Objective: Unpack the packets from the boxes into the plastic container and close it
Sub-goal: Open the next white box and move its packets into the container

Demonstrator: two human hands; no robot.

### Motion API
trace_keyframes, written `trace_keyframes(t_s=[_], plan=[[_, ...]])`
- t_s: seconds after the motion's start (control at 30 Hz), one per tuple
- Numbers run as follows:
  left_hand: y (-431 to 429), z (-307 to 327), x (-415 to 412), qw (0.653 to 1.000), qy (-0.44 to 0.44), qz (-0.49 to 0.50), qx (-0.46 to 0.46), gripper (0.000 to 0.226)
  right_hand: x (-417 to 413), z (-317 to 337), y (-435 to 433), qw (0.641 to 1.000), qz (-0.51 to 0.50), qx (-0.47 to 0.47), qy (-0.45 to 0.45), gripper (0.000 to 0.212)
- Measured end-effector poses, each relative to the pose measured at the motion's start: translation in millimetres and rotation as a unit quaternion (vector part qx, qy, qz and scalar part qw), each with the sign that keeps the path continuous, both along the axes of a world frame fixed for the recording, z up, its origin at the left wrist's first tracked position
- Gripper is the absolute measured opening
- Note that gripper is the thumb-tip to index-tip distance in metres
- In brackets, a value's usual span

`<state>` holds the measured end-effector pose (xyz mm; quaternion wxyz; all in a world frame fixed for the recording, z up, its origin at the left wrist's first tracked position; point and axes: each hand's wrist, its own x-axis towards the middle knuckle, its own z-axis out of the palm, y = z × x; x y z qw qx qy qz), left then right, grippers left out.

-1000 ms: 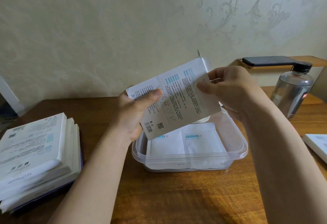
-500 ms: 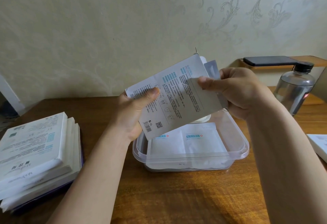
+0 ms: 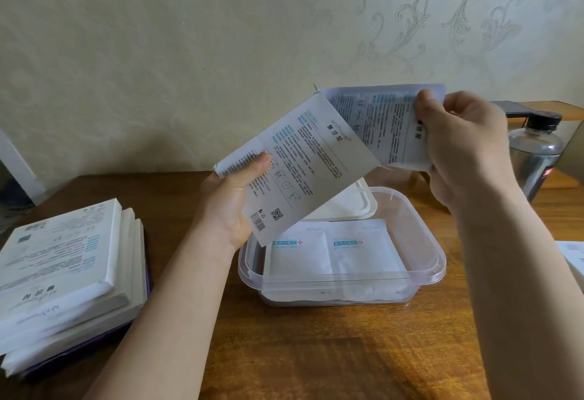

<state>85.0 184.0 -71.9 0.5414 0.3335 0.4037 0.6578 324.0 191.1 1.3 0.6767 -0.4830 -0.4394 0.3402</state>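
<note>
Wooden table (image 3: 316,352), left hand (image 3: 230,203) fingers (image 3: 259,162) clamped on QR-coded box (image 3: 303,172), right hand (image 3: 464,146) fingers pinching printed packet (image 3: 388,127)

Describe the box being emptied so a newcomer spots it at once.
On the wooden table sits a clear container; above it the left hand holds a white box tilted. Unlike the stacked boxes at left, packets stick out of its open end.
</note>
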Motion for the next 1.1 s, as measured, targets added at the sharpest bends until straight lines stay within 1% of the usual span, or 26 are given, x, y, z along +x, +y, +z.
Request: trace_keyframes(t_s=[0.07, 0.1, 0.17, 0.2, 0.23, 0.3, 0.33, 0.4, 0.43, 0.47, 0.5, 0.57, 0.6, 0.63, 0.7, 0.77, 0.8, 0.83, 0.93, 1.0, 1.1], plan=[[-0.6, 0.9, 0.7, 1.000, -0.013, 0.015, -0.006, 0.059, 3.2, 0.7, -1.8, 0.999, -0.025, 0.038, -0.014, 0.015], [-0.8, 1.3, 1.2, 0.999, -0.021, 0.024, -0.009, 0.058, 5.9, 0.8, -1.9, 0.998, -0.031, 0.055, -0.019, 0.015], [-0.6, 2.3, 1.2, 0.998, -0.037, 0.044, -0.014, 0.047, 10.7, 1.8, -4.3, 0.996, -0.025, 0.077, -0.028, 0.037], [-0.4, 3.0, 1.4, 0.998, -0.043, 0.054, -0.014, 0.039, 11.6, 4.3, -7.5, 0.996, -0.017, 0.085, -0.028, 0.041], [-0.1, 3.7, 1.9, 0.997, -0.047, 0.061, -0.014, 0.032, 12.2, 7.0, -9.4, 0.995, -0.008, 0.091, -0.024, 0.037], [0.0, 4.5, 2.3, 0.996, -0.050, 0.074, -0.011, 0.023, 13.2, 12.2, -13.0, 0.995, 0.022, 0.094, -0.014, 0.025], [-0.1, 4.5, 2.1, 0.995, -0.053, 0.080, -0.009, 0.022, 14.4, 13.7, -15.3, 0.994, 0.049, 0.092, -0.014, 0.026], [-0.8, 4.3, 2.5, 0.995, -0.059, 0.083, -0.002, 0.026, 16.6, 14.5, -19.2, 0.988, 0.117, 0.094, -0.023, 0.039], [-1.0, 3.6, 3.1, 0.995, -0.057, 0.086, -0.001, 0.027, 17.4, 15.0, -21.1, 0.984, 0.141, 0.099, -0.044, 0.046], [-0.9, 2.7, 3.7, 0.994, -0.053, 0.091, 0.000, 0.026, 17.2, 14.7, -22.7, 0.980, 0.146, 0.108, -0.086, 0.050], [-0.6, 1.7, 4.4, 0.994, -0.051, 0.100, 0.000, 0.022, 15.8, 14.1, -23.8, 0.974, 0.131, 0.122, -0.139, 0.047], [-0.2, 1.2, 6.7, 0.991, -0.050, 0.120, -0.002, 0.019, 12.8, 11.6, -23.9, 0.955, 0.076, 0.157, -0.240, 0.026], [0.5, 1.1, 7.5, 0.990, -0.050, 0.128, -0.001, 0.018, 11.9, 10.5, -23.1, 0.946, 0.046, 0.168, -0.275, 0.018], [1.0, 1.0, 8.5, 0.989, -0.052, 0.135, 0.000, 0.018, 11.5, 9.6, -22.6, 0.937, 0.020, 0.172, -0.302, 0.016], [1.7, 0.7, 8.6, 0.988, -0.058, 0.146, 0.002, 0.019, 12.1, 7.9, -19.5, 0.930, -0.003, 0.157, -0.333, 0.016], [2.4, 0.0, 8.7, 0.986, -0.060, 0.153, -0.004, 0.025, 12.9, 5.7, -14.5, 0.930, -0.008, 0.124, -0.345, 0.008], [2.6, -0.2, 9.2, 0.986, -0.058, 0.155, -0.007, 0.028, 12.3, 3.4, -11.9, 0.933, -0.007, 0.104, -0.345, 0.008], [2.8, -0.4, 10.0, 0.986, -0.058, 0.156, -0.008, 0.031, 11.5, 0.3, -8.5, 0.939, -0.004, 0.080, -0.334, 0.012], [3.1, -0.3, 11.9, 0.985, -0.071, 0.159, -0.006, 0.034, 6.0, -8.9, -1.0, 0.960, 0.032, -0.004, -0.278, 0.009], [2.7, -0.2, 11.9, 0.984, -0.077, 0.160, -0.008, 0.037, 2.6, -14.7, 3.0, 0.966, 0.058, -0.046, -0.247, 0.015], [0.9, 0.5, 12.6, 0.984, -0.080, 0.158, -0.012, 0.038, 5.1, -21.0, 11.1, 0.966, 0.072, -0.084, -0.234, 0.013]])
